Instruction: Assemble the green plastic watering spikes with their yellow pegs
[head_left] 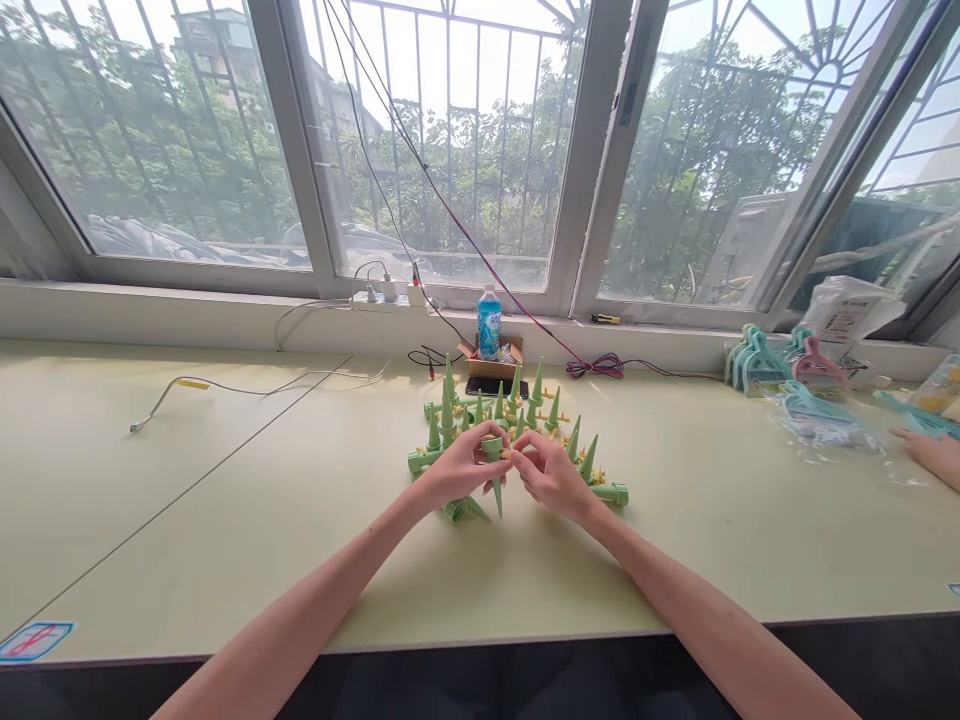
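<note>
My left hand (459, 468) is closed around a green plastic plant watering spike (492, 448), its wide collar up and its pointed tip down. Close against it, my right hand (551, 474) pinches a small yellow valve (506, 455) at the side of the collar. Whether the valve is seated in the spike I cannot tell. Behind and around both hands, several more green spikes (448, 410) stand or lie in a cluster, with small yellow valves among them. One spike (455, 510) lies on its side just below my left hand.
At the back stands a blue-labelled bottle (489, 325) in a small cardboard box (469, 352). A dark phone-like slab (486, 386) lies before it. Coiled cable (600, 366), a white cable (225, 380) and teal and pink hangers (757, 360) lie about. Another person's hand (930, 455) is far right.
</note>
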